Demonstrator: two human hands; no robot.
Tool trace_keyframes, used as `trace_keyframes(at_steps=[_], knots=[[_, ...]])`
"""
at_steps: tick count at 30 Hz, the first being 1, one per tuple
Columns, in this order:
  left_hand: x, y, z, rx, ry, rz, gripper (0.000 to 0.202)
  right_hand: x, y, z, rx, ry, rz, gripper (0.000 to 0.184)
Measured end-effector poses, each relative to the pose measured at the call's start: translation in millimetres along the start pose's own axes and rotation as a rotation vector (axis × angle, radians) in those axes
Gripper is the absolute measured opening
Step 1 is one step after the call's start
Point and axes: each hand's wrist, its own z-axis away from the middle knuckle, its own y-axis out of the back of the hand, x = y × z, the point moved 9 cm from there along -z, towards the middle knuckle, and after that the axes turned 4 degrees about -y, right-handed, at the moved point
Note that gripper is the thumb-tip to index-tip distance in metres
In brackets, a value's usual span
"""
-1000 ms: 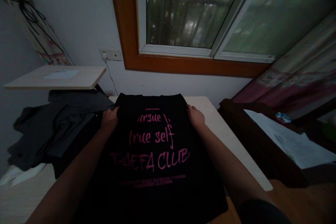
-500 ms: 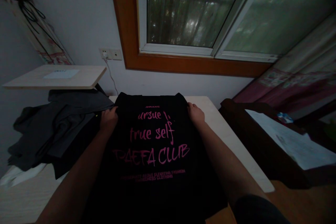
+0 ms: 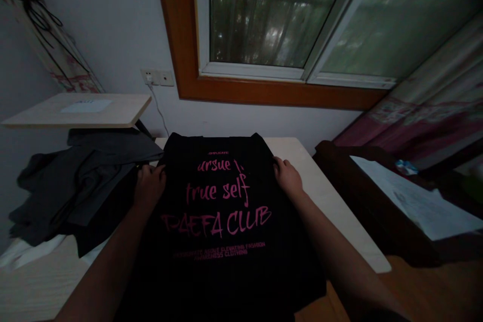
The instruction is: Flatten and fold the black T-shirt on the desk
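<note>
A black T-shirt [image 3: 221, 261] with pink lettering lies flat on a light wooden table [image 3: 332, 201], its far edge toward the wall. My left hand [image 3: 149, 186] rests at the shirt's left edge, fingers curled onto the cloth. At the right edge, my right hand [image 3: 289, 177] lies the same way, fingers bent on the fabric. Both forearms run along the shirt's sides. Whether the fingers pinch the cloth or only press it is hard to make out in the dim light.
A heap of grey and dark clothes [image 3: 79, 176] lies left of the shirt. Behind it is a small raised board [image 3: 83, 110] with a paper. A dark cabinet [image 3: 377, 211] with white sheets [image 3: 426, 206] stands right of the table. A window and wall socket [image 3: 156, 77] are ahead.
Both hands have slid toward me along the shirt's side edges, away from its far corners. The shirt has stayed in place.
</note>
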Motion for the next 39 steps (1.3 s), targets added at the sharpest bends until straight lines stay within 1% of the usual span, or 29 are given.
trace_keyframes(at_steps=[3,6,8,10,12,15,18,21,24,27,30,32,35,37,39], knots=[[9.2,9.1,8.1,0.020,-0.029,-0.030,0.041,2.4,1.3,5.2,-0.006,0.007,-0.002,0.041],[25.0,12.8,13.3,0.031,-0.165,-0.025,0.039,3.3,1.7,6.2,-0.006,0.014,-0.013,0.040],[36.7,8.0,17.5,-0.007,-0.306,0.005,0.040,3.1,2.5,6.3,0.005,0.026,-0.027,0.040],[45.3,-1.6,23.5,-0.083,-0.434,0.047,0.043,3.2,3.3,6.5,0.019,0.037,-0.040,0.040],[49.0,-10.9,29.8,-0.157,-0.516,0.088,0.046,3.7,3.4,7.1,0.023,0.041,-0.048,0.039],[49.4,-14.9,36.2,-0.188,-0.566,0.140,0.048,4.8,2.6,7.9,0.016,0.036,-0.050,0.039],[51.3,-8.1,39.9,-0.158,-0.598,0.184,0.045,5.4,2.3,8.1,0.019,0.031,-0.053,0.039],[54.3,-0.2,41.9,-0.126,-0.620,0.210,0.043,5.5,2.3,7.8,0.031,0.036,-0.060,0.038],[55.0,1.8,42.0,-0.101,-0.629,0.182,0.047,6.3,1.7,7.2,0.037,0.037,-0.066,0.038],[51.5,-3.8,40.8,-0.090,-0.616,0.125,0.052,7.3,0.6,6.6,0.033,0.035,-0.073,0.038],[46.4,-12.3,39.4,-0.114,-0.584,0.093,0.049,7.9,0.3,6.4,0.043,0.039,-0.084,0.038],[44.3,-13.3,38.7,-0.116,-0.568,0.083,0.047,8.5,-0.2,6.2,0.047,0.040,-0.088,0.038],[38.4,-4.5,35.8,-0.046,-0.514,0.051,0.045,9.6,-1.4,6.4,0.049,0.041,-0.090,0.040],[31.3,2.5,33.5,0.012,-0.457,0.018,0.044,10.2,-1.4,7.3,0.057,0.049,-0.096,0.041],[22.8,5.7,32.0,0.048,-0.395,-0.010,0.044,11.5,-1.1,8.9,0.069,0.059,-0.108,0.042]])
